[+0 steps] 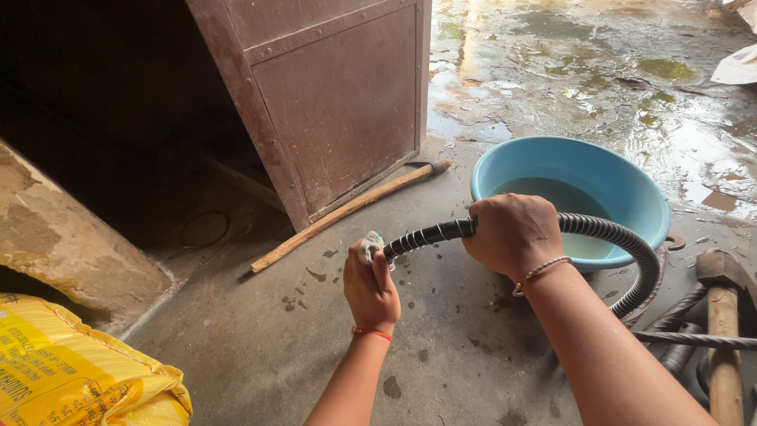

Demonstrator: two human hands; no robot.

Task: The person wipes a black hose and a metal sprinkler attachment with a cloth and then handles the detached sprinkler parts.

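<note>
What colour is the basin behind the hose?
The basin is light blue, seen in the head view.

I am crouched in a rough work yard or workshop entrance, not a tidy room. Under my grip lies a bare concrete floor [441, 347], stained and spotted. Beyond my grip the ground [599, 71] is wet and puddled with greenish patches. Ahead and to the left stands a rusty brown metal door [331, 102] opening onto a dark space, with a wooden stick [347, 211] lying at its foot. Right of my grip rest a wooden-handled hammer [721, 315] and twisted steel bars [694, 339]; low to the left sits a yellow sack [71, 371].
</note>
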